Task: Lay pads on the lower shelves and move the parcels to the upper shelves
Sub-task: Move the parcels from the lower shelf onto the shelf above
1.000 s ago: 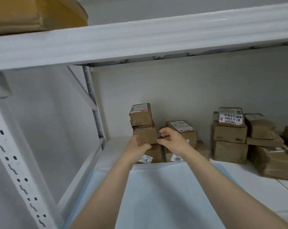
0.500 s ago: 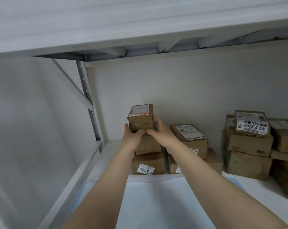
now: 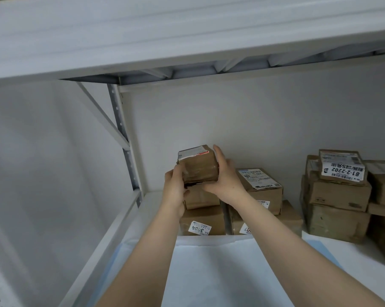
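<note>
A small brown parcel (image 3: 197, 166) with a white label on top sits at the top of a stack at the back left of the lower shelf. My left hand (image 3: 176, 189) grips its left side and my right hand (image 3: 226, 180) grips its right side. Under it are a second small parcel (image 3: 201, 197) and a box marked 3004 (image 3: 202, 221). A white pad with blue edges (image 3: 211, 269) lies on the shelf in front of the stack, under my forearms. The upper shelf's white front beam (image 3: 187, 41) runs across the top of the view.
A labelled box (image 3: 261, 185) stands right of the stack on another box (image 3: 291, 219). Farther right are more stacked parcels (image 3: 338, 196), the top one marked 81-2-2202. A grey upright post (image 3: 125, 147) and a diagonal brace (image 3: 101, 114) close the left side. A white wall backs the shelf.
Both hands rose from the middle parcel to the top parcel and closed on its sides. The view tilted down, so the upper shelf's contents left the frame.
</note>
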